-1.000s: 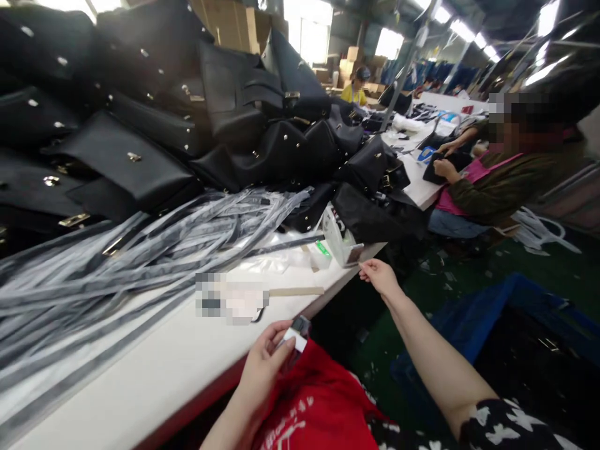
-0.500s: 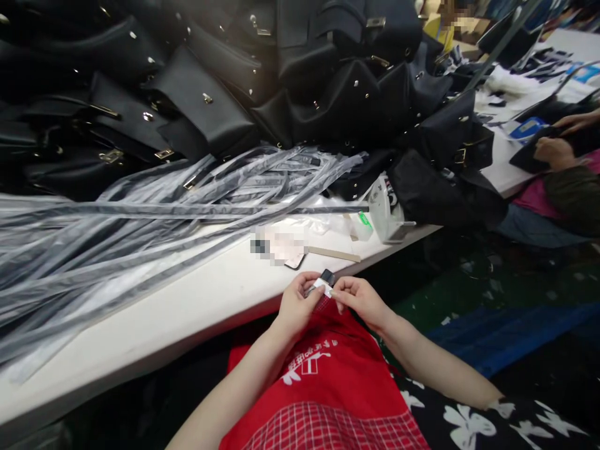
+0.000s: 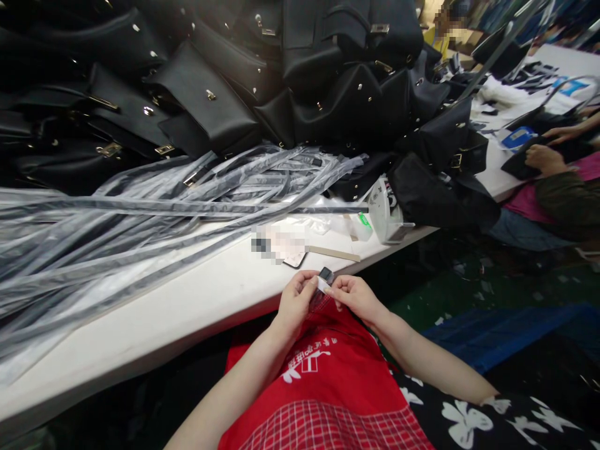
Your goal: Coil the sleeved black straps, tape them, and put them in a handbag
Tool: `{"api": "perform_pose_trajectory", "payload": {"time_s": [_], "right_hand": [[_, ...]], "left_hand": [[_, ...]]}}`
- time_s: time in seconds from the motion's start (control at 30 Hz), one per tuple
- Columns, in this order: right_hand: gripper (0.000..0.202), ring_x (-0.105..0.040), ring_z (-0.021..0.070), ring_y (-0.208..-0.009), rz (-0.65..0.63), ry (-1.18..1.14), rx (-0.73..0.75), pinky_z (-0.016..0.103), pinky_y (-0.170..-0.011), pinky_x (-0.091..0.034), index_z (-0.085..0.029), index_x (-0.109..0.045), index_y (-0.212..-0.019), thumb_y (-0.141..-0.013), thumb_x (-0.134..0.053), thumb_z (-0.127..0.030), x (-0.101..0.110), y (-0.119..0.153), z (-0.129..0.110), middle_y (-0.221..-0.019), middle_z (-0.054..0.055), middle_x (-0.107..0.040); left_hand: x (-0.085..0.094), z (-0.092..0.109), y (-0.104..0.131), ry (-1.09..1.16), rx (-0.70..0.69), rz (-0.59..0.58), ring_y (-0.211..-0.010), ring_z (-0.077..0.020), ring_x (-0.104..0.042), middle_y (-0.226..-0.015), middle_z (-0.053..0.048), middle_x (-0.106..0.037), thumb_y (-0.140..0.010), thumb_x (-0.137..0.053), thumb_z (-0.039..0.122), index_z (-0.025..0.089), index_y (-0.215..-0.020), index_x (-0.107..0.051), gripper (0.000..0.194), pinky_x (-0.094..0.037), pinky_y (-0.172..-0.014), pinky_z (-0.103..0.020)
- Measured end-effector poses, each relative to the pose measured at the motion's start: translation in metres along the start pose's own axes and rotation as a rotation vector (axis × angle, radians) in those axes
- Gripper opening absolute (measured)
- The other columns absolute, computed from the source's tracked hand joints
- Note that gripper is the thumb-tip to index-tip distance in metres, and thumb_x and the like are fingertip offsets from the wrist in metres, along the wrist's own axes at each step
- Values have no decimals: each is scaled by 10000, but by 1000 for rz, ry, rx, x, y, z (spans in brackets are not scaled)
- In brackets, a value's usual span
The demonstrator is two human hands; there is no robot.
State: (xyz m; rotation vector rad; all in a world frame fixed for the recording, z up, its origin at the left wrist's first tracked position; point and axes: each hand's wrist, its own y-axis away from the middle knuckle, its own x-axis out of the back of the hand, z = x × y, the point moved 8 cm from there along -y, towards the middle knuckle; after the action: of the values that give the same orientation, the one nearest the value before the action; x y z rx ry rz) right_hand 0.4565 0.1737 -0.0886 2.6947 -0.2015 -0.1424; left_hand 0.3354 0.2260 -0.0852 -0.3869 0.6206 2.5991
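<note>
Just past the table's front edge, my two hands meet over my lap. My left hand [image 3: 296, 303] pinches a small black piece [image 3: 325, 273] that looks like a strap end in clear film. A white strip [image 3: 323, 285] lies across it. On the right side, the thumb and fingertips of my right hand [image 3: 360, 299] close on this white strip. Whether the black piece continues below the fingers is hidden. Straight ahead on the table lies a phone [image 3: 296, 257], partly blurred out, and a flat tan stick [image 3: 335, 253].
Long black straps wrapped in plastic [image 3: 140, 212] cover the left of the white table [image 3: 154, 312]. Behind them rises a heap of black handbags [image 3: 210, 100]. A clear plastic container [image 3: 385, 209] stands near the edge. A co-worker's hands [image 3: 546, 156] handle a black item at right.
My right fingertips have shifted slightly along the white strip, which now sits more folded over the black piece. The view has tilted a little, and the co-worker's hands appear slightly farther left.
</note>
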Motion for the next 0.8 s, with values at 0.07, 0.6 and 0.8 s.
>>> {"api": "perform_pose_trajectory", "payload": {"time_s": [0.07, 0.6, 0.8], "right_hand": [[392, -546, 93, -478, -57, -48, -20, 211, -515, -434, -153, -587, -690, -643, -806, -475, -4, -1, 2, -545, -15, -632], [316, -538, 140, -532, 24, 364, 256, 237, -515, -411, -146, -642, -579, -810, -625, -359, -6, -12, -28, -550, 13, -616], [631, -631, 216, -892, 155, 536, 533, 310, -804, -514, -158, -614, -1186, -609, -803, -329, 17, 16, -69, -1059, 87, -679]], "left_hand": [[3, 2, 0, -28, -22, 31, -691, -144, -601, -805, -49, -682, -710, -761, 427, 137, -986, -602, 431, -467, -674, -259], [-2, 39, 20, -370, -366, 106, -960, -237, -611, -966, -77, -687, -888, -566, 392, 205, -945, -707, 241, -449, -913, -322], [32, 12, -7, -177, -49, 196, -1072, -309, -621, -1004, -52, -718, -744, -705, 521, 234, -946, -714, 351, -512, -892, -381]]}}
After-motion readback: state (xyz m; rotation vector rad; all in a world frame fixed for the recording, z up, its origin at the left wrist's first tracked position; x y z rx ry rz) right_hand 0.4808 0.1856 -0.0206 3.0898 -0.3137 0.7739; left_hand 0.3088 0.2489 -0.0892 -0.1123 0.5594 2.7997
